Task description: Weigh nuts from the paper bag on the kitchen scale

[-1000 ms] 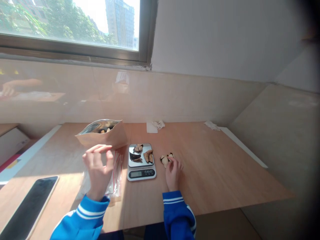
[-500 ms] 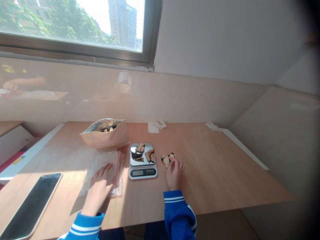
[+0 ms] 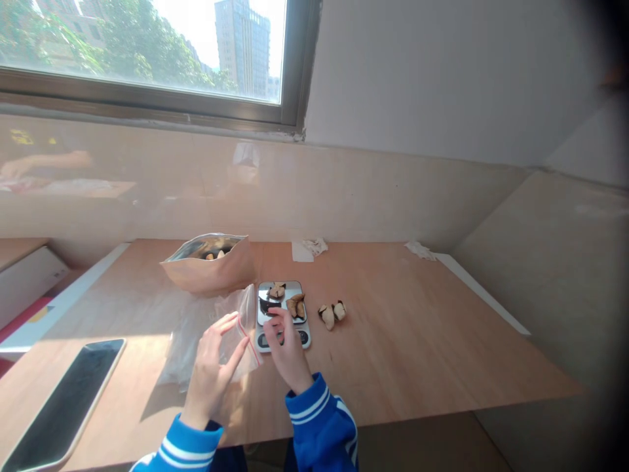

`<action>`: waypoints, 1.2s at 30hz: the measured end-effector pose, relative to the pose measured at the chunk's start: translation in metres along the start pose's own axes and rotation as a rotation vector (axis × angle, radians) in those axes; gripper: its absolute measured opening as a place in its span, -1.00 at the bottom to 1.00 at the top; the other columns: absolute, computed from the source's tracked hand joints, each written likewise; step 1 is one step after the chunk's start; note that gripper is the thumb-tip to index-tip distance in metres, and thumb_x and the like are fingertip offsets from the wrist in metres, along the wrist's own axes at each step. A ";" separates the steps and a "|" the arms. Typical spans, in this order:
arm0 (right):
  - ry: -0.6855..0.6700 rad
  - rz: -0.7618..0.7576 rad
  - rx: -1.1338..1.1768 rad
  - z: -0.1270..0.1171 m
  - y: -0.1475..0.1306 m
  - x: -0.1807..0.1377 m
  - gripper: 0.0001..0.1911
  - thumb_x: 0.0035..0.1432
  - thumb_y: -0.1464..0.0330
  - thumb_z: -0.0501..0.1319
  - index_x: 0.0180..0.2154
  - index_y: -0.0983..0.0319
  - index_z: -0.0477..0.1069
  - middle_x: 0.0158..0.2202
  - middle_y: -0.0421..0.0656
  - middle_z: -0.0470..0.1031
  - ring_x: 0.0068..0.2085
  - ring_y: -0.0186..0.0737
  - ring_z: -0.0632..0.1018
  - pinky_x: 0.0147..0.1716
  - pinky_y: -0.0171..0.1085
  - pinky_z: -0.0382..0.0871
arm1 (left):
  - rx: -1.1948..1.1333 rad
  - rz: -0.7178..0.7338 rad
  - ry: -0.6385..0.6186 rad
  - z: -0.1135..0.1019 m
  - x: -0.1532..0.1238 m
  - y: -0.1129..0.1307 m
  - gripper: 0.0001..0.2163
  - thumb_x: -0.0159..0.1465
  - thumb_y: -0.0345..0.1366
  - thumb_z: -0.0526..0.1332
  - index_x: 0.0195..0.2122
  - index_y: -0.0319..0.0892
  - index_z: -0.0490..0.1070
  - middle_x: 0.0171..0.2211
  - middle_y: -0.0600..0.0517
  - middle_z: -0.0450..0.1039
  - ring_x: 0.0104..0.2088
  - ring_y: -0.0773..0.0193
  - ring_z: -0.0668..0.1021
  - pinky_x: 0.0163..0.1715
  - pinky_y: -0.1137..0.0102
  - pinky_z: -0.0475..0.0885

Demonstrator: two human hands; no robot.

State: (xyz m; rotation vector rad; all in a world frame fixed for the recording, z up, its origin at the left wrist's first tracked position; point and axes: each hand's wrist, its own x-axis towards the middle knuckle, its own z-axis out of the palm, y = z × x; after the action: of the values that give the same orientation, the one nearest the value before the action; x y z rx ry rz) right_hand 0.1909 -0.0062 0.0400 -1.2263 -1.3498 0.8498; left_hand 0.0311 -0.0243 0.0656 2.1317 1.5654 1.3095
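Observation:
My left hand [image 3: 213, 367] grips a clear zip bag [image 3: 246, 305] with a red seal line, lifted at the front of a stack of clear bags [image 3: 179, 357]. My right hand [image 3: 287, 351] is over the front of a small digital scale [image 3: 306, 339], thumb and fingers apart, fingertips close to the pieces on the metal plate. On that plate lie several dried brown pieces [image 3: 296, 305] with dark edges, one of them a curved, nearly black piece [image 3: 268, 305]. Two cream pieces with dark edges [image 3: 327, 317] rest on the table to the right. My right hand covers part of the display.
A brown foil-lined pouch [image 3: 209, 270] stands open behind the bags, with pale pieces inside. A phone [image 3: 63, 406] lies at the left front. Crumpled tissues [image 3: 314, 246] are along the back, with another tissue [image 3: 419, 250] at the right. The wall [image 3: 363, 196] bounds the table behind.
My left hand has lifted a zip bag and shifted right toward the scale. My right hand has left the cream pieces and moved left over the scale.

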 end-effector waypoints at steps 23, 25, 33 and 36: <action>0.088 0.174 -0.008 -0.026 0.008 0.008 -0.61 0.06 0.11 0.25 -0.58 0.19 0.17 -0.62 -0.32 0.20 -0.53 -0.34 0.30 -0.50 -0.34 0.21 | -0.451 -0.152 0.313 0.042 -0.010 -0.016 -0.87 0.29 -0.24 0.12 -0.21 -0.16 0.26 -0.13 -0.07 0.49 -0.07 0.13 0.52 -0.06 0.09 0.41; 0.034 0.113 -0.023 -0.033 0.006 0.008 -0.64 0.10 0.10 0.23 -0.53 0.20 0.24 -0.58 -0.28 0.28 -0.49 -0.31 0.35 -0.48 -0.33 0.26 | -0.478 -0.167 0.350 0.046 -0.007 -0.017 -0.84 0.28 -0.17 0.12 -0.24 -0.15 0.25 -0.17 -0.06 0.49 -0.09 0.11 0.53 -0.08 0.08 0.40; 0.128 -0.221 -0.415 -0.051 0.028 0.017 -0.64 0.28 0.27 0.02 0.08 0.17 0.31 0.11 -0.02 0.35 0.15 -0.09 0.34 0.12 -0.06 0.22 | -0.450 -0.285 0.561 0.068 -0.007 -0.033 -0.69 0.30 0.02 -0.04 -0.21 -0.15 0.13 -0.23 -0.05 0.35 -0.21 0.12 0.47 -0.14 0.12 0.33; 0.093 -0.232 -0.585 -0.046 0.045 0.020 -0.59 0.25 0.33 0.04 0.12 0.16 0.29 0.16 -0.03 0.34 0.18 -0.03 0.31 0.12 -0.01 0.20 | -0.428 -0.356 0.564 0.073 -0.011 -0.043 -0.62 0.25 0.10 -0.01 -0.21 -0.16 0.16 -0.27 0.00 0.24 -0.28 0.16 0.42 -0.22 0.17 0.32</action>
State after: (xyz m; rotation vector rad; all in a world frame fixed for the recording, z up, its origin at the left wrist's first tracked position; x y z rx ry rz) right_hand 0.2470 0.0163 0.0100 -1.4859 -1.6865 0.2284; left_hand 0.0553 0.0087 -0.0096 1.2238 1.5520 1.9858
